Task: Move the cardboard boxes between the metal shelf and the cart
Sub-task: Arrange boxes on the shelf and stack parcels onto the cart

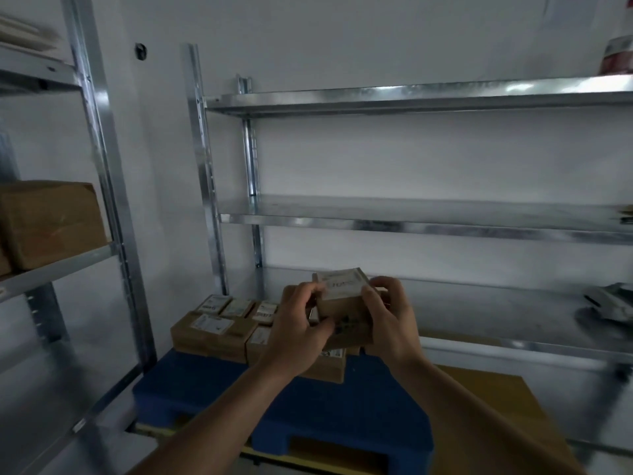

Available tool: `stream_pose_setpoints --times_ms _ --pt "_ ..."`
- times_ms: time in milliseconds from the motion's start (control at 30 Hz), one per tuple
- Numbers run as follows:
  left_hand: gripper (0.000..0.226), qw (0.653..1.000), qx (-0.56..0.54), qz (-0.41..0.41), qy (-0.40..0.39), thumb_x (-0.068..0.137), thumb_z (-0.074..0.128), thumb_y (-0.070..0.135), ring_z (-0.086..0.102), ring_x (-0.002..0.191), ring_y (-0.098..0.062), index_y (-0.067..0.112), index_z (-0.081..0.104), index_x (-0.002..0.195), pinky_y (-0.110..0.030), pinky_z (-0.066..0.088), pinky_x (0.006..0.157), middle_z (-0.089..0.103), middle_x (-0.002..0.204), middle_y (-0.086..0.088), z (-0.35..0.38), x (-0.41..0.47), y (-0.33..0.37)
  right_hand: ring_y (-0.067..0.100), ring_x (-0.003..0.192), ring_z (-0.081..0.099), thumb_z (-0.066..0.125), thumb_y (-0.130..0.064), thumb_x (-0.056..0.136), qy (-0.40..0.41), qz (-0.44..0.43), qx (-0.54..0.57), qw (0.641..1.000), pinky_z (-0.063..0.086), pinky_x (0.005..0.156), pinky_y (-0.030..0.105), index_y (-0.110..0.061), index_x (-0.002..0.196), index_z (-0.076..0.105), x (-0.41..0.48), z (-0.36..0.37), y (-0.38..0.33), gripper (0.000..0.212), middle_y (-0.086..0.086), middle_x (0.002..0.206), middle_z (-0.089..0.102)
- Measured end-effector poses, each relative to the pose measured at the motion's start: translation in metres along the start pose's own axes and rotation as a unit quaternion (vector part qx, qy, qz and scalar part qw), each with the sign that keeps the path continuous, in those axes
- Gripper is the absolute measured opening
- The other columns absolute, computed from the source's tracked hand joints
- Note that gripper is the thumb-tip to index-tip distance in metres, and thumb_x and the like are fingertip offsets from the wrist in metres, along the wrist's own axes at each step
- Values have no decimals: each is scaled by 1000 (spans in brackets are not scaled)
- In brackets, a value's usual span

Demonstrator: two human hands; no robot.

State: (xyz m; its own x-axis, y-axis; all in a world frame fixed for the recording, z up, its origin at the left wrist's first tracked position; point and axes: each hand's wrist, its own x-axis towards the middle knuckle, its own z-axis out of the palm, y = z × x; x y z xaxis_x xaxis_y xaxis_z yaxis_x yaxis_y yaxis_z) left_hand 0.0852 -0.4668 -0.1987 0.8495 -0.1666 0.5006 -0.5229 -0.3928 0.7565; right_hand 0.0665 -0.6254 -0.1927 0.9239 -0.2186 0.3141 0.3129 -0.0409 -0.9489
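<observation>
Both hands hold a small stack of brown cardboard boxes (342,303) with white labels, lifted above the blue cart (212,385). My left hand (301,334) grips the stack's left side, fingers curled over the top edge. On the right side my right hand (390,320) grips it the same way. Several more small labelled boxes (219,330) lie packed together at the far end of the cart. The metal shelf (411,214) stands straight ahead with bare galvanised boards, its lowest board level with the held boxes.
A second metal rack (102,166) at the left carries a large cardboard box (51,221). A white device (613,299) lies on the lower shelf at far right. A red-and-white container (616,56) stands on the top shelf. A brown board (489,406) lies under the cart.
</observation>
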Motion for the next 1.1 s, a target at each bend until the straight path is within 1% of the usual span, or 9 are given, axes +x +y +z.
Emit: stream_pose_setpoints --times_ms 167,300,433,533,667,867,967,1033,1100 --pt "34 999 -34 20 -15 79 64 33 49 115 -1 40 50 109 -25 51 90 47 119 11 17 31 -27 24 94 62 54 -24 99 27 -4 -9 1000 55 69 33 -23 110 51 33 -4 22 12 8 106 60" --pt "44 998 -34 28 -52 79 61 45 47 119 0 34 47 119 -36 53 94 47 126 13 26 66 -50 24 93 65 56 -24 97 56 11 1 998 55 69 31 -21 112 55 62 -4 38 15 8 103 65" --pt "55 991 -62 29 -111 79 55 63 46 126 -6 35 46 126 -31 55 90 49 135 10 30 100 -72 20 85 67 55 -33 76 97 26 -3 995 53 59 25 -16 111 64 89 -8 49 40 8 97 70" --pt "60 987 -92 8 -129 80 53 65 44 130 -8 33 46 131 -40 48 101 49 138 8 35 123 -90 21 82 67 52 -28 77 113 33 -3 993 56 60 30 -15 102 69 103 -17 57 33 10 92 71" --pt "61 984 -71 -1 -164 85 61 45 44 129 -10 25 42 140 -38 42 106 51 137 4 50 142 -111 22 78 64 52 -28 75 147 56 16 987 50 60 30 -9 93 72 114 -26 75 33 13 85 69" --pt "52 980 -28 15 -195 84 73 19 54 112 -9 25 52 131 -17 47 87 56 124 8 76 152 -141 33 80 60 62 -40 89 181 86 18 980 48 75 40 -4 79 66 131 -46 113 37 15 77 64" --pt "45 986 -4 32 -161 84 73 17 53 107 -9 22 57 125 -12 42 82 56 120 6 89 151 -151 33 75 64 55 -44 97 192 97 2 977 51 71 42 7 93 62 140 -53 136 52 18 77 64" --pt "39 988 6 34 -151 83 74 18 54 105 -11 22 59 118 -16 44 83 56 117 2 100 150 -161 27 73 67 48 -41 101 192 105 -12 976 52 64 41 -1 96 66 145 -54 150 45 10 78 69" --pt "35 988 22 29 -152 81 76 19 55 100 -11 23 60 111 -15 44 79 56 112 1 111 150 -171 24 82 71 45 -42 103 191 121 -28 974 56 71 45 -14 96 71 149 -57 164 39 6 87 74"
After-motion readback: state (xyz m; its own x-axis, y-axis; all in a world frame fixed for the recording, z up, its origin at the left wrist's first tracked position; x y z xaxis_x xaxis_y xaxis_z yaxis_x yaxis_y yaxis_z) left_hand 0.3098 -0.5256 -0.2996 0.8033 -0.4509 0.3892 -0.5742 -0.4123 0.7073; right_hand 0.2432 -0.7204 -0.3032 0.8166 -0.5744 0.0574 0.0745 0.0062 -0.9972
